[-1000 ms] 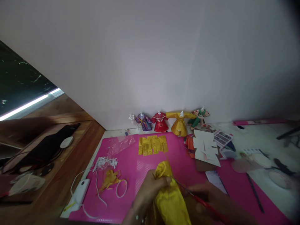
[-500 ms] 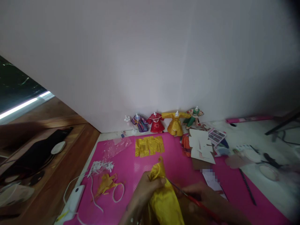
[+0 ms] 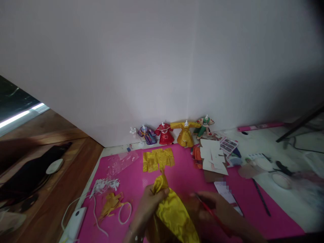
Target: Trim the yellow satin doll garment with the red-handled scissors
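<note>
Yellow patterned fabric (image 3: 173,211) hangs from my left hand (image 3: 153,202), its upper end pinched between thumb and fingers. A twisted tip of the cloth sticks up above the thumb. My right hand (image 3: 217,209) is closed around red-handled scissors (image 3: 211,212), whose narrow dark end points up and left. Motion blurs the scissors, and my fingers cover part of them. They are apart from the fabric, to its right. Beyond my left hand, flat yellow cloth pieces (image 3: 158,159) lie on the pink mat (image 3: 184,168).
Miniature costumes, including a red dress (image 3: 164,133) and a yellow robe (image 3: 185,133), stand along the wall. On the left are yellow scraps (image 3: 111,202), white shreds (image 3: 105,185) and a white power strip (image 3: 77,222). Cut white paper (image 3: 212,155) and a black stick (image 3: 262,197) lie right.
The scissors have come away from the yellow fabric, to the right. My left hand still pinches the cloth and sits slightly further left. The whole view has shifted a little.
</note>
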Demonstrator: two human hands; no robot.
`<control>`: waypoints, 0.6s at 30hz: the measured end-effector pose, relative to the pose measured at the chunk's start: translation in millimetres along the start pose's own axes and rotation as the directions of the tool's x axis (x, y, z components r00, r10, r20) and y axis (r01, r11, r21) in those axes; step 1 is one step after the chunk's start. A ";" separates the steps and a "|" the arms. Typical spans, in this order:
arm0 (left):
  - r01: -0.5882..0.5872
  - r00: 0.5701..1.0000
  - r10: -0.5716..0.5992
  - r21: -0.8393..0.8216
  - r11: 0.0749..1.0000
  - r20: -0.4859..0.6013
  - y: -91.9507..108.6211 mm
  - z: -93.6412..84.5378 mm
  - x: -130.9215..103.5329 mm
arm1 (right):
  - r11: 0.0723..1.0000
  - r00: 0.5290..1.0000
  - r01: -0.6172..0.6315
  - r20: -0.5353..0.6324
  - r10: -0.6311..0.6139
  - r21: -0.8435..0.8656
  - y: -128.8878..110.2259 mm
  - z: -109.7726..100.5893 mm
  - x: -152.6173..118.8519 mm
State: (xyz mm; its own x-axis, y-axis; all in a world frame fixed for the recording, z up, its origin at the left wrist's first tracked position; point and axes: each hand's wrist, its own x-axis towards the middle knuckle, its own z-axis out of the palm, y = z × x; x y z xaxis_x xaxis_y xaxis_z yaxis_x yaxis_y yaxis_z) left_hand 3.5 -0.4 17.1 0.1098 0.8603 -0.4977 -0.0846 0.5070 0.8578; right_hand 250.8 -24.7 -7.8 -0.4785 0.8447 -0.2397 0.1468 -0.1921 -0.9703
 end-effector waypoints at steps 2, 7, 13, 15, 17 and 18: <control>-0.025 0.996 0.013 0.131 0.991 0.093 -2.0 2.7 -0.9 | 0.993 0.988 0.036 -0.147 -0.053 -0.115 11.4 -1.5 0.8; -0.093 0.951 -0.034 0.388 0.917 0.307 -11.5 21.0 -9.5 | 0.788 0.878 0.225 -0.232 -0.419 -0.573 9.0 12.1 1.0; -0.246 0.895 -0.003 0.499 0.831 0.446 -14.9 30.6 -15.3 | 0.783 0.949 0.240 -0.032 -0.314 -0.574 -16.1 27.4 7.7; -0.253 0.901 0.005 0.516 0.818 0.434 -16.0 27.7 -14.5 | 0.807 0.964 0.208 -0.023 -0.264 -0.553 -19.6 27.1 9.2; -0.262 0.926 0.041 0.561 0.785 0.375 -17.7 24.0 -13.8 | 0.831 0.970 0.204 -0.009 -0.244 -0.517 -21.5 26.3 9.4; -0.260 0.939 0.058 0.592 0.762 0.338 -18.5 22.5 -13.7 | 0.843 0.971 0.209 0.003 -0.239 -0.496 -21.9 26.2 9.2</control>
State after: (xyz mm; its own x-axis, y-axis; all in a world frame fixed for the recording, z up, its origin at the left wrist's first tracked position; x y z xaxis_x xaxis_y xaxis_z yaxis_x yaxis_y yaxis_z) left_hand 25.8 -22.7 10.9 0.4330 0.8201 -0.3742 0.4934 0.1318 0.8597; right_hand 220.5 -25.9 10.5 -0.5022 0.8647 -0.0010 0.4532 0.2622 -0.8520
